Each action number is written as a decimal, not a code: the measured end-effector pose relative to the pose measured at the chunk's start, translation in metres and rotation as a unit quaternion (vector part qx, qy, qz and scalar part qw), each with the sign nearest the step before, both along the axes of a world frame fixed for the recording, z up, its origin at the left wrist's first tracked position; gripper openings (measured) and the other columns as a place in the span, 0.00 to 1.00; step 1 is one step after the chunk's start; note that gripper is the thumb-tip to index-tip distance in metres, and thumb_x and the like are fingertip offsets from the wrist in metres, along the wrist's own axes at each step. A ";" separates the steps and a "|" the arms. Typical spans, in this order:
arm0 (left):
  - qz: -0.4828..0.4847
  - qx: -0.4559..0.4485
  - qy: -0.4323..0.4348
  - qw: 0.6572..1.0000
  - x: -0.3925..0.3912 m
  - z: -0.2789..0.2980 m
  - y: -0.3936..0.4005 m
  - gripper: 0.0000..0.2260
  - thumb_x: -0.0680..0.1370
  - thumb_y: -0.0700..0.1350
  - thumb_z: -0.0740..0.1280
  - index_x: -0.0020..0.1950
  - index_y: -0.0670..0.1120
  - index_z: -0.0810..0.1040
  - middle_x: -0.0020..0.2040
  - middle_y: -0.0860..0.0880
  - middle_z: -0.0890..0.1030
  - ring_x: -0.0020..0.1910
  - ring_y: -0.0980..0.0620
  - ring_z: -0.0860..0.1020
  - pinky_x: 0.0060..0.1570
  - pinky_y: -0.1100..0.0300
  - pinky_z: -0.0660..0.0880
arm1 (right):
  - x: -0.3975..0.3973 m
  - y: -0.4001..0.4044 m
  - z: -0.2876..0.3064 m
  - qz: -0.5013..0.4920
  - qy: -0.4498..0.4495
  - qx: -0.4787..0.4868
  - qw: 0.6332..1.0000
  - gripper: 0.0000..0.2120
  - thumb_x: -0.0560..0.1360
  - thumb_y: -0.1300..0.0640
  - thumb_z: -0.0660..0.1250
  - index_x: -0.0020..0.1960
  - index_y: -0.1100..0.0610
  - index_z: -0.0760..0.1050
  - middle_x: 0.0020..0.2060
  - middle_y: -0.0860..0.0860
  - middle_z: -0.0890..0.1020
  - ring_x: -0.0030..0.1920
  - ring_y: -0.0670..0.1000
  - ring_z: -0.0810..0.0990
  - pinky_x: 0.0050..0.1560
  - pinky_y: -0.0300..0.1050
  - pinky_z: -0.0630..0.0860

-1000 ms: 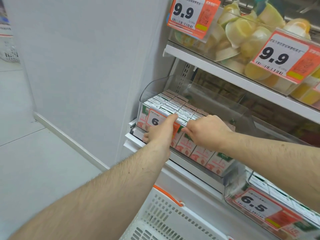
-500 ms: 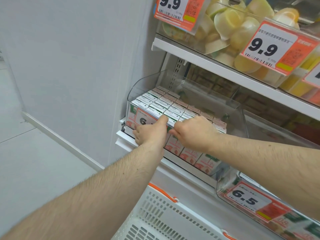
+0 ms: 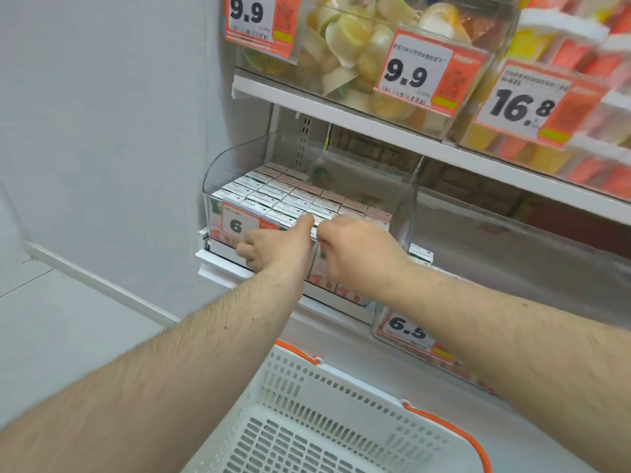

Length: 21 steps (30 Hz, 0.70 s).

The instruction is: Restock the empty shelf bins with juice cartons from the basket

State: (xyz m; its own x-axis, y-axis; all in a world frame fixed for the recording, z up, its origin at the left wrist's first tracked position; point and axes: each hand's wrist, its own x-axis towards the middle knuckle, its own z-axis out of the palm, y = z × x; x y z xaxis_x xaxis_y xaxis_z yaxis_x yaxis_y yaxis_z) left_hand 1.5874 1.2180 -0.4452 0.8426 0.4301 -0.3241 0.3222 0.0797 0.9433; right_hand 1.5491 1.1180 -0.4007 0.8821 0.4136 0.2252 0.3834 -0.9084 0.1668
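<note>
Juice cartons (image 3: 300, 199) are packed in the clear shelf bin (image 3: 239, 158), front row steadied by left hand (image 3: 273, 249) and right hand (image 3: 358, 249), presumably for squaring; whether either curled grip holds a carton cannot be told; white basket (image 3: 341, 421) sits below.

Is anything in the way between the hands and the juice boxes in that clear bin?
Nothing visible is. The left hand and the right hand are already at the front of the clear bin, touching the front row of juice cartons. The price tag sits just left of the fingers.
</note>
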 end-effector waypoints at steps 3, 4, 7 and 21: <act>-0.061 0.050 -0.075 0.994 -0.027 0.006 -0.022 0.34 0.69 0.56 0.70 0.71 0.44 0.64 0.68 0.43 0.64 0.64 0.41 0.68 0.64 0.44 0.69 | -0.048 -0.038 0.006 0.026 -0.074 0.132 0.988 0.08 0.74 0.56 0.58 0.42 0.57 0.75 0.36 0.51 0.78 0.39 0.58 0.77 0.38 0.52 0.75; -0.090 0.063 -0.110 0.988 -0.037 0.006 -0.030 0.31 0.71 0.54 0.70 0.70 0.46 0.66 0.68 0.45 0.65 0.64 0.44 0.69 0.64 0.46 0.69 | -0.061 -0.053 0.009 0.020 -0.106 0.176 0.978 0.08 0.74 0.56 0.59 0.41 0.57 0.76 0.35 0.51 0.79 0.38 0.57 0.77 0.38 0.52 0.76; -0.195 0.107 -0.186 0.957 -0.068 0.007 -0.050 0.22 0.74 0.52 0.69 0.66 0.48 0.71 0.62 0.50 0.72 0.59 0.52 0.72 0.61 0.53 0.70 | -0.080 -0.100 0.020 -0.077 -0.120 0.261 0.955 0.07 0.74 0.58 0.61 0.42 0.56 0.77 0.37 0.50 0.80 0.40 0.54 0.77 0.41 0.49 0.74; -0.306 0.066 -0.135 0.940 -0.089 -0.023 -0.078 0.16 0.71 0.48 0.76 0.57 0.53 0.77 0.54 0.56 0.81 0.55 0.56 0.79 0.59 0.52 0.76 | 0.044 -0.165 -0.005 -0.345 0.342 0.393 0.780 0.39 0.75 0.26 0.42 0.80 0.44 0.49 0.79 0.48 0.54 0.79 0.56 0.52 0.74 0.60 0.50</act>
